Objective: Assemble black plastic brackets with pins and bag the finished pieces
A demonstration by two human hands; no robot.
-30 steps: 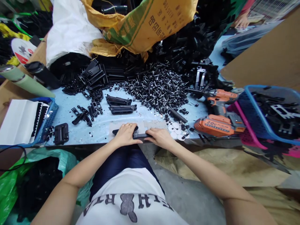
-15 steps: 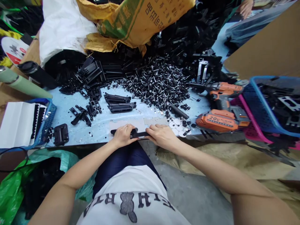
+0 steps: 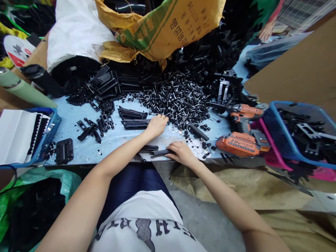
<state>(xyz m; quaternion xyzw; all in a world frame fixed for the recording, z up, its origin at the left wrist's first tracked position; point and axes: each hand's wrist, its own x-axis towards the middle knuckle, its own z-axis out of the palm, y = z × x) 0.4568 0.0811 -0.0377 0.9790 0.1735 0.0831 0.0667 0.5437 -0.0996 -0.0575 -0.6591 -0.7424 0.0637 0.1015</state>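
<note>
My left hand [image 3: 157, 125] is at the near left edge of a pile of black-headed screws [image 3: 178, 101], fingers bent together and downward. Its fingertips are hidden, so whatever they pinch does not show. Near the table's front edge, my right hand [image 3: 181, 153] grips the right end of a long black plastic bar [image 3: 159, 153]. Another black bar part [image 3: 149, 147] lies just behind it, partly covered by my left forearm. Two black assembled brackets [image 3: 132, 113] rest left of my left hand.
An orange cordless drill [image 3: 238, 143] lies to the right, beside a blue basket [image 3: 286, 140] of black parts. White discs [image 3: 196, 148] lie right of my right hand. Small black clips [image 3: 105, 120] are scattered at left. A yellow sack [image 3: 162, 31] stands behind the pile; another person's hand [image 3: 266, 32] shows far right.
My left hand has let go of the black bar and moved forward and right to the screw pile. My right hand stays on the bar, slightly nearer the front edge. The view has shifted slightly.
</note>
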